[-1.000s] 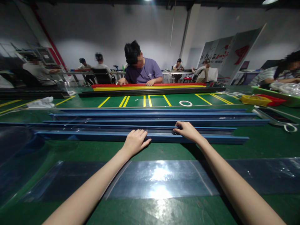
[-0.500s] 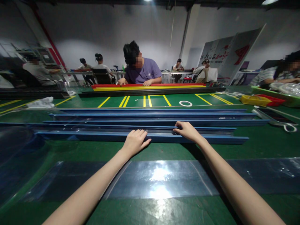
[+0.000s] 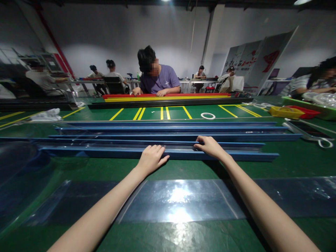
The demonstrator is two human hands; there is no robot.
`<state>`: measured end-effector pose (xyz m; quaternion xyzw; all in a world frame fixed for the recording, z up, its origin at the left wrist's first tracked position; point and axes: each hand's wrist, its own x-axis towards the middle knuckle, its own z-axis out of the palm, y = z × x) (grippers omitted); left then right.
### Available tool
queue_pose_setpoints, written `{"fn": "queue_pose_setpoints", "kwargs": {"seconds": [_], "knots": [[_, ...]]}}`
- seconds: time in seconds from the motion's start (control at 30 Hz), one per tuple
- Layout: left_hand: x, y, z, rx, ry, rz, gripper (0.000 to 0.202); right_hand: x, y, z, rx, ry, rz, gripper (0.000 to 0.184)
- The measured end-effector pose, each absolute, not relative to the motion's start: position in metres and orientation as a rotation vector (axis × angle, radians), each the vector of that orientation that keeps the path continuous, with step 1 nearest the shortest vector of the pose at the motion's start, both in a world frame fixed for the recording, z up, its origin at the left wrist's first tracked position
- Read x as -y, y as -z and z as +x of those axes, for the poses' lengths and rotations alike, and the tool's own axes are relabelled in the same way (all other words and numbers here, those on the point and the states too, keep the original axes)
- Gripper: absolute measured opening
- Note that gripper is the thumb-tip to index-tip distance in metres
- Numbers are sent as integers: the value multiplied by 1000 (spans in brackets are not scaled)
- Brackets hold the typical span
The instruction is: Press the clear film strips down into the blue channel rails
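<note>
A long blue channel-shaped strip point(image 3: 105, 153) lies across the green table in front of me. My left hand point(image 3: 151, 159) is draped over its near wall, fingers reaching into the groove and thumb apart along the front side. Farther right, my right hand point(image 3: 210, 146) has its fingers curled at the channel's inner lip, thumb and forefinger close together. Whether anything small sits between those fingertips is hidden. Several more blue channels point(image 3: 236, 136) lie parallel just behind. Closer to me, under my forearms, a clear plastic film point(image 3: 199, 199) reflects the lamp light.
Across the green table point(image 3: 147, 115), a co-worker in a purple shirt point(image 3: 166, 78) handles red and yellow strips point(image 3: 168, 98). A white ring point(image 3: 208, 116) lies behind my channels. At right are a phone point(image 3: 312, 129) and a yellow tray point(image 3: 286, 112); crumpled white cloth point(image 3: 47, 114) is at left.
My hands and the blue channels stay where they were. Across the table, the co-worker's hand on the right side of my view has shifted slightly left.
</note>
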<state>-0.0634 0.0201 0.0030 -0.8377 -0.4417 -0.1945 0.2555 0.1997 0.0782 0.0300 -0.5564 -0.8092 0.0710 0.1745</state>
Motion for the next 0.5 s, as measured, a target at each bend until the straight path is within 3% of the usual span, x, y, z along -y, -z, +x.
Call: {"fn": "queue_pose_setpoints", "kwargs": {"seconds": [0.5], "knots": [[-20, -2, -63, 1203, 535, -2283, 30, -77, -32, 199, 2300, -224, -1569, 17]]}}
